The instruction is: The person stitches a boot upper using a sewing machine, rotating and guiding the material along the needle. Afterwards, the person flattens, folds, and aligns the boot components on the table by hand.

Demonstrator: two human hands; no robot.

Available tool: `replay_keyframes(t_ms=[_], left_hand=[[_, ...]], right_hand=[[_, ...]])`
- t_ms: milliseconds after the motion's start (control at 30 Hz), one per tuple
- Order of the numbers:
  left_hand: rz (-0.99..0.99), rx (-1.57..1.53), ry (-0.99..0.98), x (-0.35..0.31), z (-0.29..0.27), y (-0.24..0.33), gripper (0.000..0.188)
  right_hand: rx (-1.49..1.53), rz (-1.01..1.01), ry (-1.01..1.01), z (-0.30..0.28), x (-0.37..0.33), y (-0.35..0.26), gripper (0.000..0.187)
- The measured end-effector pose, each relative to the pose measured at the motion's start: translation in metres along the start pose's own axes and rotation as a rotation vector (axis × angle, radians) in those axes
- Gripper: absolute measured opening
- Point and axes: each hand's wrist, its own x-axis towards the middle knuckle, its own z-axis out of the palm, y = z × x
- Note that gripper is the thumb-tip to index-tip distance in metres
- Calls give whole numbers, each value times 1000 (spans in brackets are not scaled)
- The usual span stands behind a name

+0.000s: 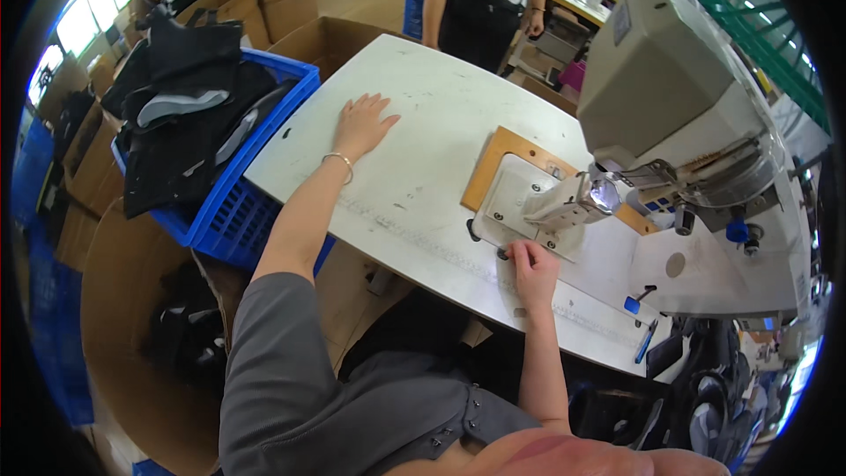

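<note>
My left hand [363,125] lies on the white sewing table [414,115] with its fingers spread, holding nothing. A bracelet circles that wrist. My right hand [534,271] is at the near edge of the metal plate [515,198] of a large sewing machine [661,79]. Its fingers are curled together beside a small dark knob or screw [503,254]. Whatever is between those fingertips, if anything, is hidden. A wooden frame piece [487,167] borders the plate, and the machine's arm with a lit lamp [604,196] reaches over it.
A blue plastic basket [231,216] piled with black fabric pieces [185,115] stands against the table's left side. Cardboard boxes [132,335] lie beyond it. A person [485,0] stands behind the table. A blue pen-like tool [646,342] rests at the right front corner, near more black pieces [705,388].
</note>
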Motion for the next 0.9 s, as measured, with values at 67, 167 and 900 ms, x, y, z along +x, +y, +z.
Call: replay_keyframes(t_ms=[67,167,900], left_hand=[[-37,26,-4,-1,-2,0,51],[0,3,-5,-2,-2,0,51],[-25,-10,-10,-1,-2,0,52]], right_hand=[[28,18,-49,0,-1,-1,17],[4,-53,2,1,-1,-2,14],[-42,-138,-13,1,-2,-3,12]])
